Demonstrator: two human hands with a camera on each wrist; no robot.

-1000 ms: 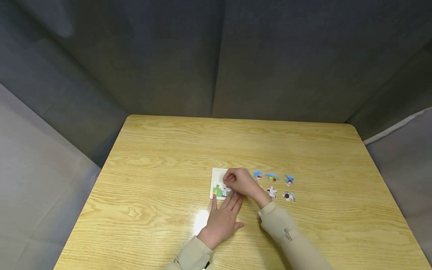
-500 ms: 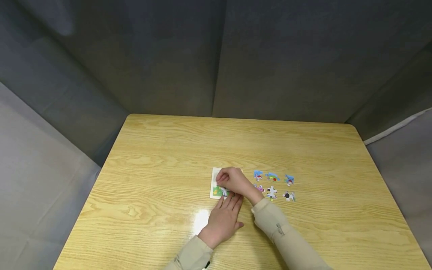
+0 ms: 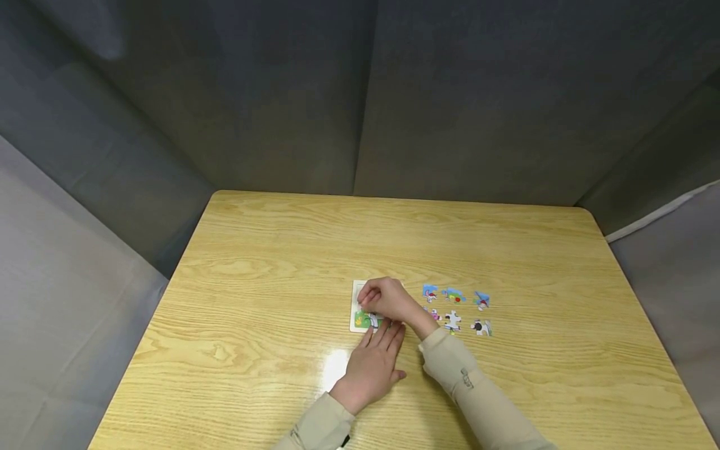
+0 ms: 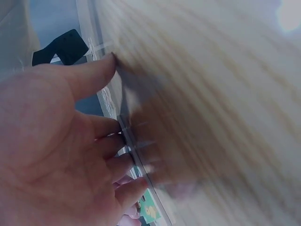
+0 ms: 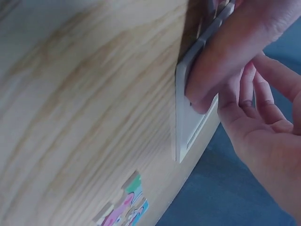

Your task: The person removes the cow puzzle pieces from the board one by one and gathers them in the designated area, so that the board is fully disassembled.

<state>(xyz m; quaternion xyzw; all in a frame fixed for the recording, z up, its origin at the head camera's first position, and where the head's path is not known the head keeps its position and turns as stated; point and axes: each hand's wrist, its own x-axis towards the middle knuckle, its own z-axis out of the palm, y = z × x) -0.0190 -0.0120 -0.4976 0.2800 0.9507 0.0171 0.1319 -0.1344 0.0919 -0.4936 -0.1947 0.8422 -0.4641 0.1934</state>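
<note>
A small pale puzzle tray [image 3: 356, 294] lies near the middle of the table in the head view. Along its front side, puzzle pieces with a green ground and a yellow shape show, including a green jigsaw piece [image 3: 360, 321] in the near left corner. My left hand [image 3: 370, 369] lies palm down, its straight fingers on the tray's front edge. Over the tray my right hand [image 3: 389, 299] is curled, thumb and fingertips pinching at the green piece's upper edge. The hands hide the tray's right part. In the left wrist view, fingers [image 4: 130, 194] reach the tray's edge.
Several loose jigsaw pieces lie right of the tray in two rows, among them a blue one [image 3: 482, 300], a white one [image 3: 452, 320] and a pink one [image 5: 123, 207]. The wooden table [image 3: 270, 250] is bounded by dark curtains [image 3: 461, 100] behind.
My right hand has shifted left over the tray, uncovering the pink piece beside it. My left little finger has drawn in off the green piece; the rest of that hand stays put.
</note>
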